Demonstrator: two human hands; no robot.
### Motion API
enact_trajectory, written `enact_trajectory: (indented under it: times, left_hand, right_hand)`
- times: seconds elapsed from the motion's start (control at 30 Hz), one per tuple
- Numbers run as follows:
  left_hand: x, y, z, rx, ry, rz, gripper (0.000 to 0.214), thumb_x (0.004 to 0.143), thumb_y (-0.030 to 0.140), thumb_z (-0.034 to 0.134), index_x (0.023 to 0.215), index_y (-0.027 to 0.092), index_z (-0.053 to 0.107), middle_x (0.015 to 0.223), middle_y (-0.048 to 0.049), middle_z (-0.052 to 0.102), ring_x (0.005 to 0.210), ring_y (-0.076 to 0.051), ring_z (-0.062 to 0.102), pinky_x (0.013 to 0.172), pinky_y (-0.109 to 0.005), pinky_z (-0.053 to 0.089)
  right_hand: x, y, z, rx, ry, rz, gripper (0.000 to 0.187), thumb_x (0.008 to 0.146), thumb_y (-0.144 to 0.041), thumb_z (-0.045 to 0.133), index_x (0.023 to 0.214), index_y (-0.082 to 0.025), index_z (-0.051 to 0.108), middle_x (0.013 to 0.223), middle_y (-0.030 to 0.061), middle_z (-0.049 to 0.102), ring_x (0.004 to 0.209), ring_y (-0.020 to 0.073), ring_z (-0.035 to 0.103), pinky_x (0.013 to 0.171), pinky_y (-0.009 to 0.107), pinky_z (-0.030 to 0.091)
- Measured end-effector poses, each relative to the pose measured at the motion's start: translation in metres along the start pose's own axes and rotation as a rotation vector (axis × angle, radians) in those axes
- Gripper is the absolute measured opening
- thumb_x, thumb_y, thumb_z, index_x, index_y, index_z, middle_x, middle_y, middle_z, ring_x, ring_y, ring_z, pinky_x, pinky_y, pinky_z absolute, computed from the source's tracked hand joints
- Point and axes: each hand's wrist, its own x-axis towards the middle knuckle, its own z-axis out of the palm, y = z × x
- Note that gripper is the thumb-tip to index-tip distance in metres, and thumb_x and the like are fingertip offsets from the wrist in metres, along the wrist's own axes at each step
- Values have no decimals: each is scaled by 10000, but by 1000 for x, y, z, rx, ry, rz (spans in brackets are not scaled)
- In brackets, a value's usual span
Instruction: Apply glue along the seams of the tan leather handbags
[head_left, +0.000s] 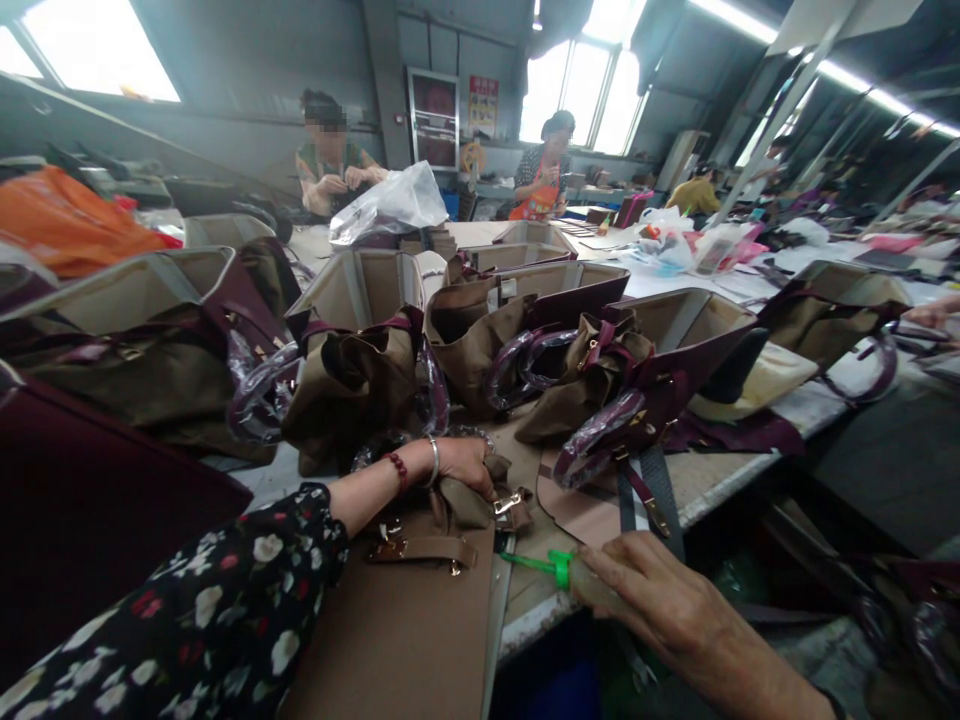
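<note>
My left hand [463, 462], with a silver bangle and a red bead bracelet at the wrist, is closed on bunched olive-brown fabric [466, 503]. Beside its fingers is a tan strap end with a gold buckle [510, 502]. Below lies a flat tan bag panel [405, 625], with a short strap [439, 550] and metal fittings along its top. My right hand [660, 590] wraps around a squeeze bottle with a green cap [559, 567]. The bottle's thin green nozzle points left, its tip close to the panel's upper right edge. Most of the bottle's body is hidden by my fingers.
Several maroon and olive handbags [352, 390] with plastic-wrapped handles crowd the table behind my hands. A cream container [769, 380] stands at the right. The table edge [720, 490] runs diagonally there. Two people [544, 175] work across the table; another person's hand [934, 315] shows far right.
</note>
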Motion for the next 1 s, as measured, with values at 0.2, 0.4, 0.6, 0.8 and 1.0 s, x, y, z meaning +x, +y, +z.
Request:
enact_trajectory:
  times: [0.2, 0.4, 0.6, 0.8, 1.0]
  left_hand:
    - [-4, 4, 1, 9, 1, 10, 328, 462, 325, 810, 580, 157, 555, 570, 53, 543, 541, -112, 490, 487, -213, 406]
    - [-4, 4, 2, 25, 12, 27, 257, 561, 268, 769, 602, 139, 550, 596, 43, 545, 541, -92, 475, 497, -204, 398]
    - [-2, -1, 5, 24, 3, 38, 222, 526, 277, 728, 628, 152, 577, 598, 38, 567, 562, -131, 518, 479, -219, 404]
    - [-4, 0, 7, 53, 21, 33, 162, 608, 232, 699, 664, 137, 579, 635, 22, 579, 559, -113, 516, 509, -225, 422]
    - [-2, -2, 7, 75, 27, 36, 141, 656, 185, 704, 659, 127, 576, 623, 32, 554, 543, -97, 493, 504, -216, 405]
  right_hand:
    - [-18, -20, 2, 99, -72, 25, 307, 970, -263, 371, 1244, -209, 498, 945, 83, 589, 830, 170, 593, 710, 249, 538]
    - [-27, -54, -6, 173, -169, -18, 280, 926, -254, 492, 1194, -182, 531, 885, 78, 611, 781, 165, 595, 651, 221, 531]
    - [-22, -53, -3, 157, -76, 23, 278, 938, -251, 468, 1198, -172, 524, 877, 77, 602, 783, 167, 592, 653, 233, 534]
    - [-20, -35, 3, 62, -12, 54, 308, 928, -225, 474, 1229, -162, 497, 926, 92, 577, 830, 188, 574, 707, 292, 542]
    - [-26, -41, -1, 114, -95, 57, 338, 890, -198, 526, 1227, -190, 502, 909, 68, 572, 809, 178, 582, 657, 256, 536]
